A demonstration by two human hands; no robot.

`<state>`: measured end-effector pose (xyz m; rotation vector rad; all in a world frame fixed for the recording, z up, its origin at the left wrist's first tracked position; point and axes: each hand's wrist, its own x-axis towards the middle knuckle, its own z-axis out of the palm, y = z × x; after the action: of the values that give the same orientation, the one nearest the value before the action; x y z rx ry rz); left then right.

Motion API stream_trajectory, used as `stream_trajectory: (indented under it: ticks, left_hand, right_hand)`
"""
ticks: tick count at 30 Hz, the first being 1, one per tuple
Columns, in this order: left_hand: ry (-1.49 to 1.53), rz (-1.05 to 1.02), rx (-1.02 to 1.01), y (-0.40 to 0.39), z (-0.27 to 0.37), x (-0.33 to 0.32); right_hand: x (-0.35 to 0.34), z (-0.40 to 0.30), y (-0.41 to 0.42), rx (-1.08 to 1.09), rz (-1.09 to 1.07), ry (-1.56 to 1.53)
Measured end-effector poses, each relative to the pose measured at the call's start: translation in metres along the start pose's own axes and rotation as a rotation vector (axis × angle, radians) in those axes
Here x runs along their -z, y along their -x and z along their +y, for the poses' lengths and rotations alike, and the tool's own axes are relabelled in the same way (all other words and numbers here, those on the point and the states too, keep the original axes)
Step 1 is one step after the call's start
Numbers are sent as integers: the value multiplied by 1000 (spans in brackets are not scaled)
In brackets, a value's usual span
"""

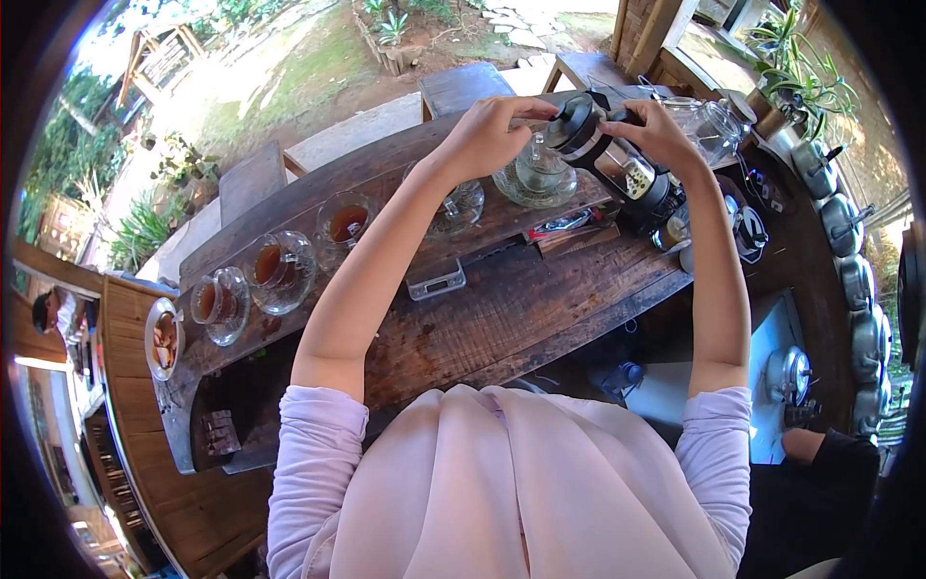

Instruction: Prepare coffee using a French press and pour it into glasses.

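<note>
My right hand (655, 134) grips the black handle of a glass French press (621, 170), which tilts to the left. Pale liquid or foam with dark specks shows low in its glass. My left hand (495, 134) reaches to the press's dark lid (575, 119), its fingertips at the lid's edge and its thumb apart; whether they press on it is hard to tell. Just below the lid, a clear glass cup (539, 170) stands on a patterned glass saucer (510, 189). Another glass cup (452, 206) on a saucer is partly covered by my left forearm.
Glass cups of brown drink (349, 223) line the wooden counter (492, 318) to the left, ending at a plate of food (165, 340). A digital scale (436, 281) sits on the lower ledge. Glass jars (712, 127) and several metal kettles (857, 282) stand at right. Another person's arm (803, 443) shows lower right.
</note>
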<state>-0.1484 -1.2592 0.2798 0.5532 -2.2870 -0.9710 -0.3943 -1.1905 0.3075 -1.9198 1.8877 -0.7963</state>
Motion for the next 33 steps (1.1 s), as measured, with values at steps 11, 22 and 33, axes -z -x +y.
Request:
stream_trajectory:
  ticks: [11, 22, 33]
  left_hand:
    - [104, 67, 163, -4, -26, -26]
    - [53, 105, 254, 5, -35, -26]
    - [2, 122, 392, 9, -35, -23]
  right_hand:
    - [-2, 20, -54, 257, -185, 198]
    - [-11, -13, -85, 221, -368, 398]
    - [-25, -44, -114, 111, -553, 608]
